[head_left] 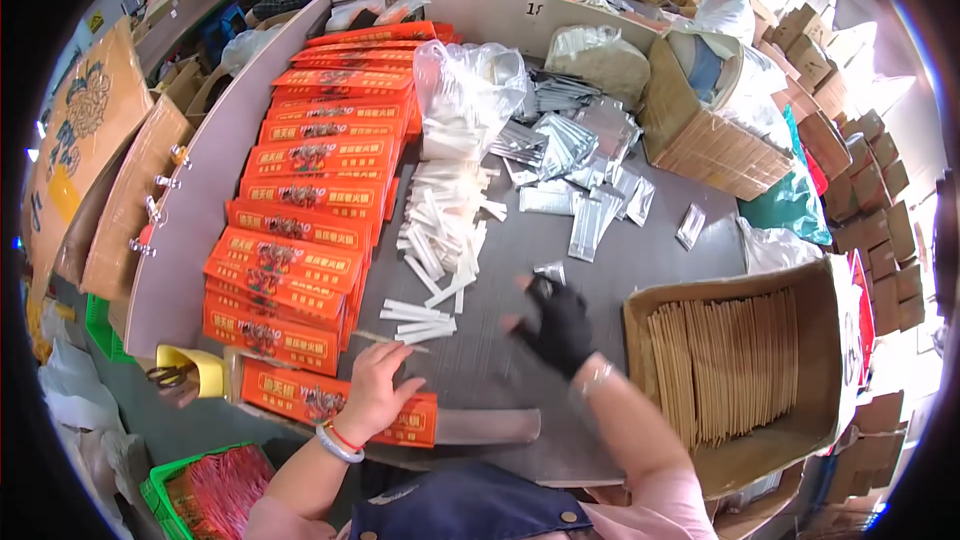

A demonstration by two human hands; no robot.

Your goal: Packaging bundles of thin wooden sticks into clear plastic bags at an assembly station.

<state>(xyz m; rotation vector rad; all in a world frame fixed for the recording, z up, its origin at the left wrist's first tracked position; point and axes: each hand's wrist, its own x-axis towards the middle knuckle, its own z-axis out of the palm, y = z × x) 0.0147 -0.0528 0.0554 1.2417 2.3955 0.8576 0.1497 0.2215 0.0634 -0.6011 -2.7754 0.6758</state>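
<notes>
My left hand (383, 392) hovers over a red printed paper sleeve (290, 392) at the table's near edge, thumb apart from the fingers. By its fingertips lies a thin wooden stick (415, 347), beside several white paper-wrapped strips (415, 320). A clear plastic sleeve (490, 426) extends rightward from the red one. My right hand (556, 325), in a black fingerless glove, is over the middle of the grey table, slightly blurred, with its fingers apart. Just beyond it is a small silver packet (549, 271); whether the hand touches it I cannot tell.
Stacked red sleeves (300, 210) line the left side. White strips (445, 210) and silver packets (570, 145) lie in piles farther back. A carton of wooden chopsticks (725, 365) stands at right, another carton (715, 145) behind. Scissors (168, 376) sit in a yellow holder at left.
</notes>
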